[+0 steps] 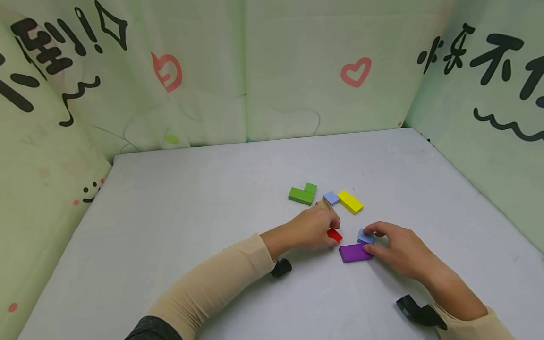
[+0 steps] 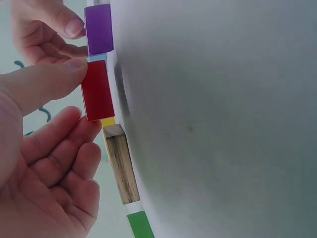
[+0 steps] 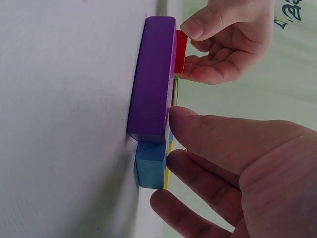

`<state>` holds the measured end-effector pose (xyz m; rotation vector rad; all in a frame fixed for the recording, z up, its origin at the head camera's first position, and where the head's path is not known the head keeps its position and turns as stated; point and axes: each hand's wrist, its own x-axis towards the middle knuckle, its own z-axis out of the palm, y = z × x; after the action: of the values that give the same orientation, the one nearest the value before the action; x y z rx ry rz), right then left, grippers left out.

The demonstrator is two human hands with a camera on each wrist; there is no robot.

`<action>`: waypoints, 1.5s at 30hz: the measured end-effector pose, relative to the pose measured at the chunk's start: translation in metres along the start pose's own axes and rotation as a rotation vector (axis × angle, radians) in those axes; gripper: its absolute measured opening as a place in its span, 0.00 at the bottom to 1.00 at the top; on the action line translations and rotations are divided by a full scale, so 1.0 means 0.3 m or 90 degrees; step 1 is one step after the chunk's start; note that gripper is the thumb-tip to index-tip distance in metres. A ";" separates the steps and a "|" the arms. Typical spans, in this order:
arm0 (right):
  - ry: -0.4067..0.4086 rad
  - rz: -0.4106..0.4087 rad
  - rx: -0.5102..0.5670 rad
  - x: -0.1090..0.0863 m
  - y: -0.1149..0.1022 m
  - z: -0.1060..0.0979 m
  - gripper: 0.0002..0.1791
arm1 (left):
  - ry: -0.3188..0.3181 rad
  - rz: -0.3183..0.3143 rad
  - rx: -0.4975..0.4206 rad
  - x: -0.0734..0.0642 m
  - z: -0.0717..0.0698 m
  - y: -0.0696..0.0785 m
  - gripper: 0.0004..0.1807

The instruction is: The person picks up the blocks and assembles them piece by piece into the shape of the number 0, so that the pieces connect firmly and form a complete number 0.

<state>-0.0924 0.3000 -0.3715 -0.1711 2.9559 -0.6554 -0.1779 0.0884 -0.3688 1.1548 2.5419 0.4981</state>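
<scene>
Left hand (image 1: 316, 227): grip closed, thumb and fingers pinching one red block (image 2: 98, 91), just beside the purple block. Right hand (image 1: 399, 243): grip narrowly parted, thumb touching one purple block (image 1: 355, 253), fingers at one light blue block (image 3: 151, 166) adjoining it; firmness of hold cannot be told. Toward the far edge of the white surface (image 1: 170, 212), right of its middle: one wooden block (image 2: 122, 166); one second blue block (image 1: 330, 198), beside one yellow block (image 1: 350, 202); one green L-shaped block (image 1: 303, 194).
</scene>
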 end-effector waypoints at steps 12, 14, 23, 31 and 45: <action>-0.001 0.004 0.001 -0.001 0.000 0.000 0.22 | -0.003 -0.010 0.009 0.002 0.013 -0.003 0.19; -0.001 0.004 0.002 0.000 0.000 0.000 0.22 | -0.004 -0.012 0.011 0.002 0.013 -0.003 0.19; 0.004 -0.002 0.002 0.000 0.000 0.003 0.22 | -0.011 -0.016 0.009 0.001 0.012 0.002 0.19; 0.006 0.000 0.003 -0.001 0.001 0.004 0.22 | -0.014 -0.014 0.014 -0.003 0.012 0.012 0.18; 0.005 0.001 -0.001 -0.001 -0.001 0.005 0.22 | -0.012 -0.009 0.018 -0.001 0.018 0.017 0.19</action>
<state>-0.0918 0.2993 -0.3726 -0.1656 2.9636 -0.6550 -0.1722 0.0923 -0.3714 1.1457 2.5471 0.4484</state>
